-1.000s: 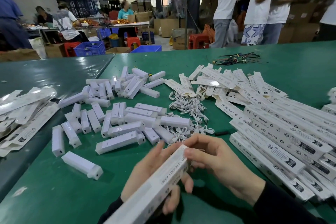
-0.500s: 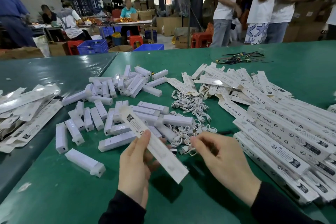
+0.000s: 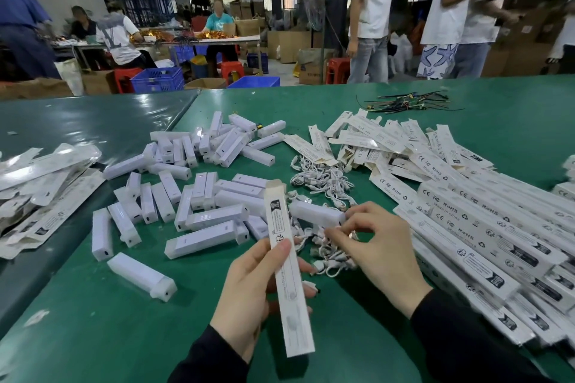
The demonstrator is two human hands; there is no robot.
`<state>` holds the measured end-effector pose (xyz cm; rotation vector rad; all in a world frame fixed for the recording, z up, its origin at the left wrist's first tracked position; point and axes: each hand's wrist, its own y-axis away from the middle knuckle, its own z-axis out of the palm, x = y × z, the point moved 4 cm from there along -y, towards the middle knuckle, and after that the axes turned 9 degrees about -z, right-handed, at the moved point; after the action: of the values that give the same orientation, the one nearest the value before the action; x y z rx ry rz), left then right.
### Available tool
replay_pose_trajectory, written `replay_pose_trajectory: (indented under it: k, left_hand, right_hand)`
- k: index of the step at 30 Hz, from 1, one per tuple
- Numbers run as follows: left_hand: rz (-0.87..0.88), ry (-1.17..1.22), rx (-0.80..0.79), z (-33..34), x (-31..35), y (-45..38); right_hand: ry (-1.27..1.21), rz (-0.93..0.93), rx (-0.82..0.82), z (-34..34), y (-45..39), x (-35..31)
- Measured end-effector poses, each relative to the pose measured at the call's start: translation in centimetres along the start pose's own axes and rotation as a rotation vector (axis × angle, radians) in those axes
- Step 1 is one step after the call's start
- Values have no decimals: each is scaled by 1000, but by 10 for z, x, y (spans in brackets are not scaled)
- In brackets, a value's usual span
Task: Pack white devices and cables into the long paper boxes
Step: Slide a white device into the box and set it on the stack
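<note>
Our left hand (image 3: 249, 295) now holds the long paper box (image 3: 287, 270) upright over the desk (image 3: 93, 336), open flap up, no longer flat. Right hand (image 3: 382, 261) fingers (image 3: 334, 232) have closed on a white device (image 3: 315, 211) at the cable pile (image 3: 329, 255). Insertion looks next.

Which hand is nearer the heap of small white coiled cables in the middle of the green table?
Right. The right hand rests over the heap of small white coiled cables, fingertips at its near end; the left hand holds a long white paper box beside it.
</note>
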<state>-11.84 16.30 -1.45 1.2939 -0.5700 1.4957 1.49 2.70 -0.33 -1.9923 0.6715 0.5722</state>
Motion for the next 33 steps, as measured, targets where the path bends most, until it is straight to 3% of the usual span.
replay_pose_trajectory:
  k: [7,14,18,22,33]
  left_hand:
    - [15,-25,3,-2,-2,-3]
    - [-26,-37,-101,1,-6,-1]
    - [-50,-96,-142,3,-7,-2]
    - [-43,-192,-181,6,-9,-3]
    - [9,-252,-223,9,-10,-1]
  right_hand:
    - [-257,221,201,-27,-5,10]
    - [-665,508,243,-40,-8,17]
    - [-924,511,390,-45,-12,11]
    - [-956,392,498,-51,-13,4]
    - [-707,219,364,-57,-14,-5]
